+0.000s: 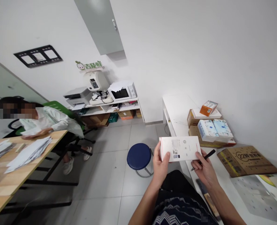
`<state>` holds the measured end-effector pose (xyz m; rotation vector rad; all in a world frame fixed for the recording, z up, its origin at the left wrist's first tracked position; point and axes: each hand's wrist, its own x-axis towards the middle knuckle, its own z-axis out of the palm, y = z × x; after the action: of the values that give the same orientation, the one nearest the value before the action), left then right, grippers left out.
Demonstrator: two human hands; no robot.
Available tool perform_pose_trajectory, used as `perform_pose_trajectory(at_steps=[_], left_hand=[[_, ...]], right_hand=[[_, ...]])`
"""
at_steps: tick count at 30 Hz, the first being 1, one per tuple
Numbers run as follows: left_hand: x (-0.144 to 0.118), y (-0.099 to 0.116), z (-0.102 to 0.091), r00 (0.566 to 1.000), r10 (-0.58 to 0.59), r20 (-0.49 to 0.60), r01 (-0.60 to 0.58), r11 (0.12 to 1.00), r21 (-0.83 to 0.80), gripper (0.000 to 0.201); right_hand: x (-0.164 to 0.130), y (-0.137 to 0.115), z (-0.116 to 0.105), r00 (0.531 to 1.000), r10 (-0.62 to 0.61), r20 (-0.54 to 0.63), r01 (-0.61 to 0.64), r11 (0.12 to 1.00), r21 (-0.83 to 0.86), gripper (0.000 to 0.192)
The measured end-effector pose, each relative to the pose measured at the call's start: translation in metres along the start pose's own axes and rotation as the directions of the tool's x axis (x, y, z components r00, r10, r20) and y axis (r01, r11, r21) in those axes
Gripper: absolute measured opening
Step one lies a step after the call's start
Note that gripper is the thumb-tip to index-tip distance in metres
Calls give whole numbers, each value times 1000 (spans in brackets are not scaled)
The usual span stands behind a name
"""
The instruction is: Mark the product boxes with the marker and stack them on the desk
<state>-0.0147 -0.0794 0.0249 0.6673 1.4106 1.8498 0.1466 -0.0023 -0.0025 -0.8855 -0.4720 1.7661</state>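
A flat white box with small printed symbols, a code label and a red edge is held up in front of my body. My left hand grips its left end, thumb on the printed face. At the lower right corner, my right hand pinches the box with thumb and fingers. A black pen is tucked in that same hand, pointing up to the right. The white side table runs behind and to the right of the box.
Tissue packs, a small orange box and cardboard boxes stand on the side table. A blue stool is on the floor. Leftward, a seated person handles papers at a wooden table. A microwave sits on a shelf behind.
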Motion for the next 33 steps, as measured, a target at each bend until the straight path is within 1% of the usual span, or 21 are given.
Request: perform_pose_trajectory(at_steps=[4, 6, 10, 12, 14, 17, 19, 22, 24, 27, 29, 31, 33], left_hand=[[-1, 2, -3, 999, 42, -1, -41, 996, 76, 64], [-3, 4, -5, 996, 79, 31, -82, 989, 123, 61], [-5, 5, -12, 972, 200, 126, -227, 939, 258, 62], [-3, 6, -16, 973, 196, 122, -224, 934, 278, 63], [2, 6, -22, 987, 137, 81, -152, 958, 241, 63], [10, 2, -30, 999, 23, 38, -26, 995, 94, 65], [14, -3, -35, 999, -5, 43, 5, 1000, -3, 67], [16, -8, -38, 998, -25, 51, 29, 996, -81, 66], [16, -7, -38, 993, -104, 53, 111, 984, -136, 63], [13, -2, -36, 966, -244, 87, 258, 933, -250, 59], [12, 1, -36, 950, -288, 119, 311, 901, -302, 59], [10, 3, -37, 932, -329, 152, 362, 872, -329, 59], [9, 3, -38, 908, -376, 186, 419, 841, -342, 58]], right_hand=[[-3, 7, 0, 999, 45, -3, -45, 999, 28, 39], [-3, 13, -2, 998, 61, -9, -61, 998, 12, 39], [-5, 30, -8, 997, 78, -23, -78, 996, -30, 39], [-8, 36, -9, 997, 76, -19, -77, 996, -41, 38], [-14, 37, -8, 999, 49, -19, -50, 998, -44, 37], [-22, 29, 1, 1000, -31, -5, 30, 997, -72, 43], [-27, 20, 9, 995, -98, 17, 100, 988, -120, 46], [-33, 8, 15, 970, -232, 66, 241, 947, -213, 45], [-35, 3, 11, 942, -317, 108, 334, 896, -291, 42], [-38, -2, -6, 908, -388, 158, 418, 804, -424, 40], [-40, -6, -17, 885, -422, 197, 462, 741, -488, 38], [-42, -11, -24, 862, -437, 256, 505, 697, -509, 34], [-45, -16, -25, 845, -423, 327, 535, 697, -478, 28]])
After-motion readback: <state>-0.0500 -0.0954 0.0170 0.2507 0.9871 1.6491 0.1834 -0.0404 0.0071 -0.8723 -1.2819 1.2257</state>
